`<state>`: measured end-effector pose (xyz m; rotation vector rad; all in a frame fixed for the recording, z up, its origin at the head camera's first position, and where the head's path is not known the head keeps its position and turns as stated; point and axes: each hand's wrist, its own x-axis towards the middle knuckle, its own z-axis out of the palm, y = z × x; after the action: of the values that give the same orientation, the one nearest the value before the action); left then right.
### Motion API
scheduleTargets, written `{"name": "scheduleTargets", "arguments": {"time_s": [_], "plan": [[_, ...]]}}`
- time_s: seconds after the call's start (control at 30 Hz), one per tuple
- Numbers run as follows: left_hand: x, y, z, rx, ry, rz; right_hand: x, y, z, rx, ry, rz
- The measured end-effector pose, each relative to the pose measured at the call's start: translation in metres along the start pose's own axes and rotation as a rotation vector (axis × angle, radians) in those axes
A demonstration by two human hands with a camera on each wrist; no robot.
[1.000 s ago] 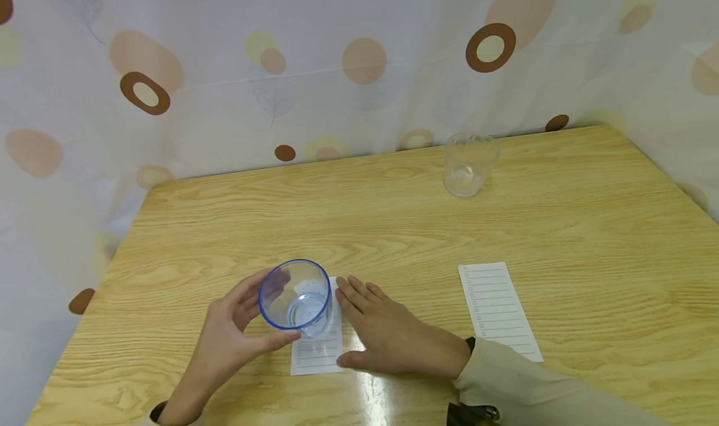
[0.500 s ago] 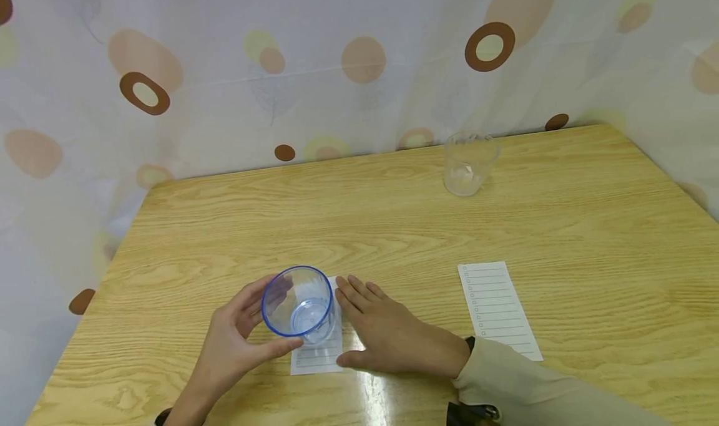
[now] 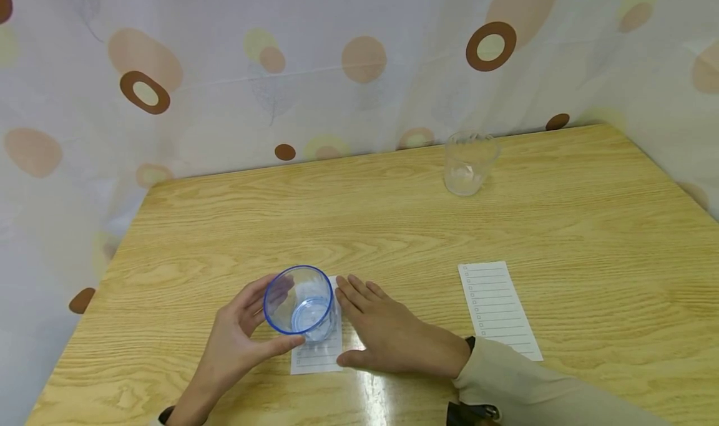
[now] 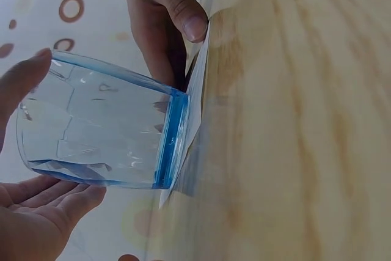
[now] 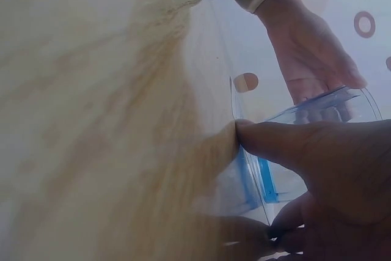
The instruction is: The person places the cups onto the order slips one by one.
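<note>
My left hand [image 3: 233,342] grips a clear cup [image 3: 306,314] with a blue rim, thumb on the near side and fingers round the far side. The cup stands over a white lined checklist slip [image 3: 317,362]. In the left wrist view, its blue base [image 4: 173,142] appears to sit on the slip, whose edges lift slightly off the table. My right hand [image 3: 387,335] lies at the slip's right edge, fingers extended and fingertips touching the paper. The right wrist view shows the right thumb [image 5: 269,142] at the slip's edge beside the cup.
A second lined slip [image 3: 500,310] lies flat on the wooden table [image 3: 393,226] to the right, near the right sleeve. A clear plastic cup [image 3: 469,167] stands near the back edge. A patterned curtain [image 3: 314,101] hangs behind the table.
My left hand has moved the blue-rimmed cup slightly right and nearer to me, lowering it onto the slip. My right hand has stayed in place.
</note>
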<state>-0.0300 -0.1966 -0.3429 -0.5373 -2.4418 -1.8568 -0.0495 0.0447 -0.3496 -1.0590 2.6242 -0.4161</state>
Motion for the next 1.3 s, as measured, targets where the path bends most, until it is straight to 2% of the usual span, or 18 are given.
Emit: {"name": "scheduleTargets", "arguments": {"time_s": [0.33, 0.93, 1.13, 1.3], "plan": [[-0.0022, -0.0007, 0.0016, -0.025, -0.014, 0.006, 0.0007, 0.0004, 0.0010, -0.004, 0.008, -0.004], [-0.0034, -0.0011, 0.0018, -0.002, -0.034, 0.015, 0.0001, -0.0003, 0.0007, -0.009, 0.006, 0.005], [-0.0034, -0.0014, 0.0018, -0.002, -0.032, 0.008, 0.0000, -0.0006, 0.0003, -0.014, 0.008, 0.001], [-0.0028, -0.0004, 0.0007, 0.014, -0.050, -0.023, 0.0003, 0.0000, -0.0002, -0.006, 0.002, 0.003]]}}
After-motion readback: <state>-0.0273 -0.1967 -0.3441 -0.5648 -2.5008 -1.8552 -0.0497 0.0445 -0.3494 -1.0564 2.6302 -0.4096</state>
